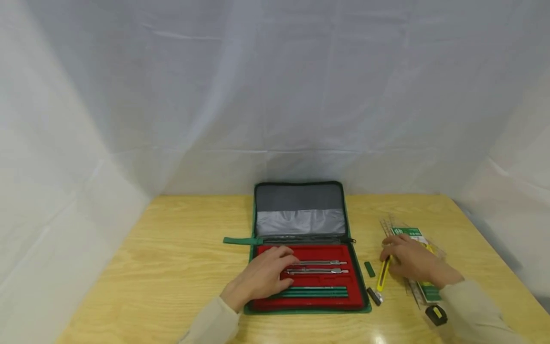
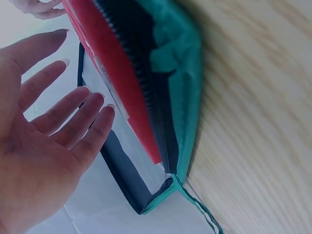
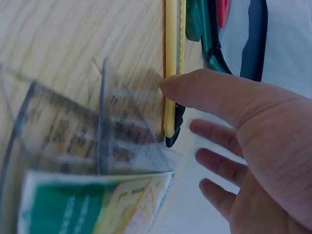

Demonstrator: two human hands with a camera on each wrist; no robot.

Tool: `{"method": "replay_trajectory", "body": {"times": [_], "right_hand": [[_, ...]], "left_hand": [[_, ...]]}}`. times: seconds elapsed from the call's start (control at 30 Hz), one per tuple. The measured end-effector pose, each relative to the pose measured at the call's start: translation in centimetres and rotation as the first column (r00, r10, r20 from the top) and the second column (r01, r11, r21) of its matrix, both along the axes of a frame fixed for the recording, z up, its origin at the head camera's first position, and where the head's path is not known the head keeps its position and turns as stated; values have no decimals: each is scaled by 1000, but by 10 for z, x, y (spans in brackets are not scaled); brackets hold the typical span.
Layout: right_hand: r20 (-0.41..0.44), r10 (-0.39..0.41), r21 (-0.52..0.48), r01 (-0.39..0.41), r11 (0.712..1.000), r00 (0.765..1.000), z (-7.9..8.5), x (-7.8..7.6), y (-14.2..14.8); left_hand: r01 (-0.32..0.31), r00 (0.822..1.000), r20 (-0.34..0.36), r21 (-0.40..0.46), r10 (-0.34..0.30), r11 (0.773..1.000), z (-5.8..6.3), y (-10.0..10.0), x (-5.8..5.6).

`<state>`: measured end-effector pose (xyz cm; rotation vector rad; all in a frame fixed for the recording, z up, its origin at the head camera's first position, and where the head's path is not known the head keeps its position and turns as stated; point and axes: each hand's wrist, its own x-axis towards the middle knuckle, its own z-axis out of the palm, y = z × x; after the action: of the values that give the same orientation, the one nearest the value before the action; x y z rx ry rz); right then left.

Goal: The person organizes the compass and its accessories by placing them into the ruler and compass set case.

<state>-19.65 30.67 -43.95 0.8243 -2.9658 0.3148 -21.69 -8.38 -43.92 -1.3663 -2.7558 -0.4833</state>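
A green zip case (image 1: 307, 311) lies unfolded, with a red tray (image 1: 354, 286) in its near half. My left hand (image 1: 265, 273) is over the tray's left part, fingers loosely spread and nothing held in them. Two silver compass-like drawing tools (image 1: 320, 271) and several green pencils (image 1: 320, 292) sit in the tray beside that hand. To the right of the case, my right hand (image 1: 408, 258) pinches a yellow utility knife (image 1: 384, 277) near one end. Its thumb lies against the knife (image 3: 170, 48) in the right wrist view; the index finger is hidden.
Clear rulers (image 1: 388, 223) and a green-and-white packet (image 1: 431, 292) lie under and beside the right hand. Close by are a black tape measure (image 1: 436, 315), a green block (image 1: 369, 269) and a small dark object (image 1: 373, 296). White sheeting (image 1: 275, 95) encloses the wooden table (image 1: 172, 267).
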Motion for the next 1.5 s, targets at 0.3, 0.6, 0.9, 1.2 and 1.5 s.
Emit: {"method": "replay_trajectory", "body": {"times": [0.3, 0.6, 0.9, 1.2, 1.5], "right_hand": [[-2, 182, 110, -180, 977, 983, 1, -3, 0], [-84, 258, 192, -239, 952, 962, -3, -7, 2], [-148, 304, 178, -277, 944, 941, -8, -8, 4], [-195, 254, 133, -231, 964, 947, -8, -4, 10], [-186, 164, 103, -147, 984, 969, 3, -1, 3]], "left_hand": [[-5, 1000, 5, 2, 5, 1000, 0, 1, 1], [-9, 1000, 18, -5, 9, 1000, -1, -1, 0], [-8, 1000, 13, 8, 8, 1000, -2, 0, 1], [-11, 1000, 7, 16, 10, 1000, -2, 0, 1], [-10, 1000, 4, 27, 10, 1000, 0, -2, -2]]}}
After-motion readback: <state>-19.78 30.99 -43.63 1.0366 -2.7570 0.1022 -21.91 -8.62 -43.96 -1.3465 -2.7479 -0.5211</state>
